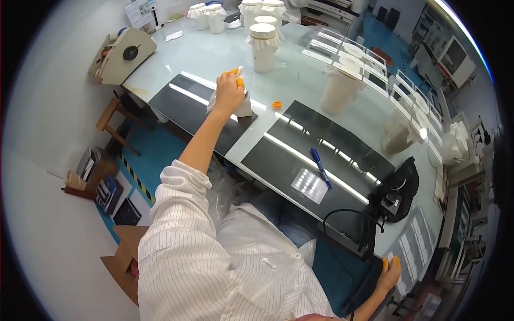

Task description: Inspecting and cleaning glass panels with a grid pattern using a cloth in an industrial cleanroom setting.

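Note:
My left hand (230, 93), with orange finger cots, is closed on a crumpled white wipe (240, 71) above a small white box (244, 107). The box rests on a dark mat (179, 101) at the table's left; my hand partly hides it. At the far right of the near edge, my right hand (390, 277) also wears orange finger cots. Its fingers stretch out, slightly apart, beside a clear sheet with a pale grid (415, 249). Whether they touch the sheet is hard to make out.
A blue pen (321, 168) and a clear square (309, 185) with pale dots lie on a second dark mat (284, 125). Next to them stands a black device (399, 198) with a cable. White covered jars (263, 51), an orange scrap (277, 104) and a tape dispenser (126, 56) are farther off.

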Demonstrator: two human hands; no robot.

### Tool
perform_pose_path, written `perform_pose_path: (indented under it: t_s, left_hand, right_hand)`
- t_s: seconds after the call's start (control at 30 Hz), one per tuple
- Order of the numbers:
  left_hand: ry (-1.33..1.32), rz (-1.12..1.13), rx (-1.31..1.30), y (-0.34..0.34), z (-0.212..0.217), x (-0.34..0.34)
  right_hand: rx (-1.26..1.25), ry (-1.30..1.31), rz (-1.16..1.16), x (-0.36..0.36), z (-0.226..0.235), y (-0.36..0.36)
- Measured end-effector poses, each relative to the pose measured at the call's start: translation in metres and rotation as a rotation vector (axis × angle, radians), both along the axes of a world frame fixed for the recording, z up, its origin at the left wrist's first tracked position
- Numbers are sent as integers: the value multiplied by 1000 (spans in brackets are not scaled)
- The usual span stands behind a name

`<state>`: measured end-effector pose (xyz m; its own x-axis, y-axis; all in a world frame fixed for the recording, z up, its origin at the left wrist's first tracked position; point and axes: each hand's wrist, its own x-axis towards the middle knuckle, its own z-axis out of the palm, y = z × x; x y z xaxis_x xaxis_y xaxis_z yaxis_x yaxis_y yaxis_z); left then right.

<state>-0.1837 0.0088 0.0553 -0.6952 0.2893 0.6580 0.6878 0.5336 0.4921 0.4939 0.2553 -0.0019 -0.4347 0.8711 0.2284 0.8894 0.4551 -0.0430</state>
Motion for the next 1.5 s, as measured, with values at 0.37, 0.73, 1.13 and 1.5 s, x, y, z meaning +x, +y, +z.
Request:
perform_pose_path:
  t_s: [0.37, 0.73, 1.13, 1.5]
  left_hand:
    - [-14, -145, -108, 11, 2, -7]
    - [-54, -435, -100, 54, 34, 81]
    - [-1779, -1567, -269, 155, 44, 380]
    - [-1776, -1570, -90, 158, 22, 392]
  right_hand:
    - [218, -36, 188, 4, 9, 5]
    - [790, 54, 233, -34, 91, -16]
    - [793, 376, 471, -84, 71, -77]
    - [346, 319, -561, -5, 56, -32]
